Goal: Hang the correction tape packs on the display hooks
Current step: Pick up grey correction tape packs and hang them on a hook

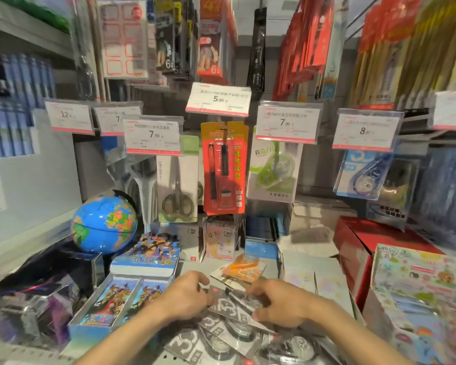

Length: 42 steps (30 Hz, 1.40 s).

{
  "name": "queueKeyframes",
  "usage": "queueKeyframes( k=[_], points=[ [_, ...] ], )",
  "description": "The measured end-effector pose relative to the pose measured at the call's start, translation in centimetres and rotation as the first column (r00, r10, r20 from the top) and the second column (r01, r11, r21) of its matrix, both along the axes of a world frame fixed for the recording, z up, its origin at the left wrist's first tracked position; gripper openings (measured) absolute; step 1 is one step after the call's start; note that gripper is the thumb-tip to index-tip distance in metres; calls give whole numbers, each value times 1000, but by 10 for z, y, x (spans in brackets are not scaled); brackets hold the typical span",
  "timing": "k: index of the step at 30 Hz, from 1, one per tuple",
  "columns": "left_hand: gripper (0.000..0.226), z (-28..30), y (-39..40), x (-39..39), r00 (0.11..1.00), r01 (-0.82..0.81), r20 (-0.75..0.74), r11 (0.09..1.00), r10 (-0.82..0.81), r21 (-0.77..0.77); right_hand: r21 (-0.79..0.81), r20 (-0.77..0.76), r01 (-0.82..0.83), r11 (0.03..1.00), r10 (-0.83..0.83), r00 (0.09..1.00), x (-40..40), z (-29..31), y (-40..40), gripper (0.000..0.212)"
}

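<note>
Correction tape packs (229,338), grey and black ones in clear blisters, lie heaped on the shelf (153,360) at 6 o'clock, nearest my view, and I judge the pile itself the first hazard: the slick packs overlap, so lifting the top one could drag a neighbour off the front edge.

Just above the heap, both hands work one pack (232,302). My left hand (188,295) comes in from 7 o'clock, knuckles up, fingers curled at the pack's left edge; its grip looks narrow and pinching the card, though blur keeps me from being sure which fingers touch. My right hand (277,302) comes from 5 o'clock, thumb and fingers bent over the pack's right side, pinching it too. An orange pack (244,271) lies just beyond the fingers at 12 o'clock and could be knocked aside as the hands rise.

Farther back, at 1 o'clock, a green tape pack (274,169) hangs below a price tag (287,123), and a blue tape pack (363,177) hangs at 2 o'clock. I think a grey pack might land on a wrong hook, since none like it hangs there. The hooks hide behind the tags, so threading the hang hole would go half blind, and a missed hole may drop the pack.
</note>
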State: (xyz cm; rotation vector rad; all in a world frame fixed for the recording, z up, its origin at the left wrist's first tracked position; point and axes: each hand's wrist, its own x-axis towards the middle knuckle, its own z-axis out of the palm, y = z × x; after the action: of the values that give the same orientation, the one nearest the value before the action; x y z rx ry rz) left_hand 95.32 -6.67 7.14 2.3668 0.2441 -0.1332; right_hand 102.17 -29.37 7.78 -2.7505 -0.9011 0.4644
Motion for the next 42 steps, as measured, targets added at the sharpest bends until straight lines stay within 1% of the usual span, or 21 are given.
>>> queueKeyframes(
  k=[3,6,8,9,11,13,17,20,22,24,26,31,33,35,37,38,39,40,41,42],
  points=[
    [33,9,16,1,996,-32,79,993,41,-115,107,-12,21,994,-20,1000,-6,10,7,59],
    [4,29,30,-1,987,-18,158,989,42,-149,212,46,24,977,-34,998,-15,23,18,58],
    [11,42,34,-2,976,-13,210,986,49,-169,265,101,30,964,-59,993,-18,30,25,59],
    [9,47,36,-2,971,-15,231,981,61,-194,289,128,37,957,-77,989,-20,33,26,60],
    [12,57,37,-3,954,1,292,968,74,-250,319,201,49,947,-118,972,-23,39,28,67],
    [19,64,34,-1,938,56,343,948,58,-314,334,288,47,941,-149,946,-27,44,24,73],
    [27,75,7,-1,919,180,394,869,19,-461,360,419,22,933,-183,890,-36,57,-1,72],
    [28,84,-25,1,899,233,438,843,4,-484,372,493,-4,928,-195,848,-43,67,-32,71],
    [30,91,-50,3,881,253,474,843,3,-475,391,541,-17,920,-215,813,-45,73,-59,68],
    [30,101,-81,5,859,275,512,847,-4,-455,424,568,-34,905,-236,788,-45,79,-90,68],
    [31,112,-115,6,829,289,560,858,-2,-425,474,563,-52,879,-257,786,-44,85,-121,67],
    [31,135,-185,4,786,325,616,878,-45,-351,532,527,-90,842,-246,814,-41,96,-193,70],
    [31,141,-204,4,772,323,632,898,-68,-298,550,509,-101,829,-237,827,-40,95,-214,69],
    [32,144,-217,4,766,332,635,906,-97,-262,564,494,-103,820,-234,838,-38,92,-228,72],
    [32,147,-226,5,763,338,636,909,-114,-244,577,501,-109,809,-245,830,-35,90,-237,72],
    [32,148,-229,6,755,318,645,926,-116,-206,586,504,-109,803,-256,825,-33,91,-241,72],
    [31,148,-229,8,726,258,677,961,-123,-102,595,504,-103,797,-269,821,-31,92,-244,73],
    [30,148,-225,11,674,149,724,987,-146,60,608,496,-89,789,-290,818,-30,94,-246,74],
    [29,149,-220,12,605,18,773,973,-192,228,628,488,-71,775,-322,811,-28,96,-247,75],
    [28,151,-212,12,533,-98,809,932,-247,349,651,479,-48,757,-361,800,-25,98,-246,76]
  ],
)
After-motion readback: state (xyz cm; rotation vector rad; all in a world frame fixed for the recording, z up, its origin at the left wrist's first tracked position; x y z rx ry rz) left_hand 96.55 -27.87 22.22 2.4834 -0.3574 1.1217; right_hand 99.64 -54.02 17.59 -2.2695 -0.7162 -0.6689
